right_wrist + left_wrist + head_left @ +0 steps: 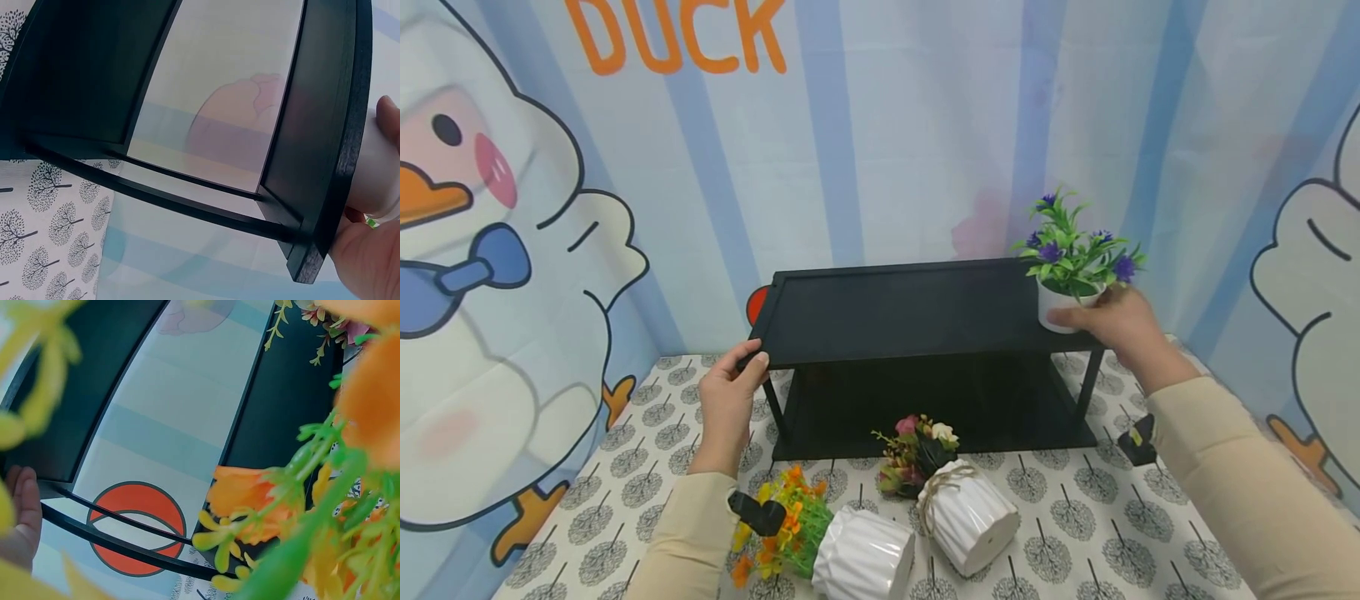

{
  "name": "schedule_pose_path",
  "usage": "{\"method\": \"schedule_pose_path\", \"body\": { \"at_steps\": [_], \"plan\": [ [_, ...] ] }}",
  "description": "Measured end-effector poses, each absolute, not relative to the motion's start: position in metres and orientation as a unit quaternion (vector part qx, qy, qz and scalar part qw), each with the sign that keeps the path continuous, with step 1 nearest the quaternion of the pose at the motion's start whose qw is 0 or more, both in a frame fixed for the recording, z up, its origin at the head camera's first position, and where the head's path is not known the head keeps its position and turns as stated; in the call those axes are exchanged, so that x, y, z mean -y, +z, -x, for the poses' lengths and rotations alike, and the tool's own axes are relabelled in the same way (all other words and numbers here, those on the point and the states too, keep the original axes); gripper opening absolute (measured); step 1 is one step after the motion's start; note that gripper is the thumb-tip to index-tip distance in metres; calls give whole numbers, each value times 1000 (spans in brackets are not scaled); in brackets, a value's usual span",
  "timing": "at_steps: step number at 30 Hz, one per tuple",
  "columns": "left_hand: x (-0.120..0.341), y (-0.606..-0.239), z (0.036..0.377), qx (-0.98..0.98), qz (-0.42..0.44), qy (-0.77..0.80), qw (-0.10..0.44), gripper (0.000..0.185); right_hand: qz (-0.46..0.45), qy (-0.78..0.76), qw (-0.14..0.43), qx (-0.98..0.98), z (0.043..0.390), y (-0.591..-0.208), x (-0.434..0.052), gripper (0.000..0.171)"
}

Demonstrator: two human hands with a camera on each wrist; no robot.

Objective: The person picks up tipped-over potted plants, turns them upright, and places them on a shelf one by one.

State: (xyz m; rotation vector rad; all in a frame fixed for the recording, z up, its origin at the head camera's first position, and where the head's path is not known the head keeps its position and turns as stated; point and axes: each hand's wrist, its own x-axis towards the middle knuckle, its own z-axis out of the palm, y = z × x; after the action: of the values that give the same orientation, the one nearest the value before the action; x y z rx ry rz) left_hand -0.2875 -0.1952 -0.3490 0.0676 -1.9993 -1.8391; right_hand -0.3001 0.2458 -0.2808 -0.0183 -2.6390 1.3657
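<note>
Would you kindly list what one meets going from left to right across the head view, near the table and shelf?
Left hand → orange flower pot → pink flower pot → purple flower pot → right hand

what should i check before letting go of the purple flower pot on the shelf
1. Purple flower pot stands upright on the top board of the black shelf: ok.
2. Pot base fully on the board: cannot tell; it sits close to the right front corner and the right hand covers its lower edge.
3. Right hand grips the pot: ok.
4. Left hand holds the shelf's left front corner, steadying it: ok.
5. Top board free to the left of the pot, should it need sliding inward: ok.
6. The two white pots lying tipped on the table, one with orange flowers and one with twine, lie apart from the shelf legs: ok.
</note>
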Motion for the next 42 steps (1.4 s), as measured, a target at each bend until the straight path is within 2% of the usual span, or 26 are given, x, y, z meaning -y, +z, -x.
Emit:
{"method": "schedule_pose_path", "body": {
  "at_steps": [12, 20, 30, 37, 42],
  "plan": [
    [196, -349, 287, 722, -23, -659, 211, 34, 21, 449, 80, 890, 300, -281, -244, 80],
    [196, -349, 287, 720, -22, -660, 211, 34, 21, 440, 80, 894, 298, -280, -243, 84],
    [198, -348, 287, 716, -23, -663, 217, 33, 27, 440, 81, 894, 300, -280, -240, 76],
    [198, -348, 287, 713, -20, -667, 215, 32, 27, 451, 82, 888, 299, -281, -240, 82],
    [198, -348, 287, 711, -21, -669, 217, 32, 30, 453, 92, 886, 298, -281, -239, 79]
  ]
}}
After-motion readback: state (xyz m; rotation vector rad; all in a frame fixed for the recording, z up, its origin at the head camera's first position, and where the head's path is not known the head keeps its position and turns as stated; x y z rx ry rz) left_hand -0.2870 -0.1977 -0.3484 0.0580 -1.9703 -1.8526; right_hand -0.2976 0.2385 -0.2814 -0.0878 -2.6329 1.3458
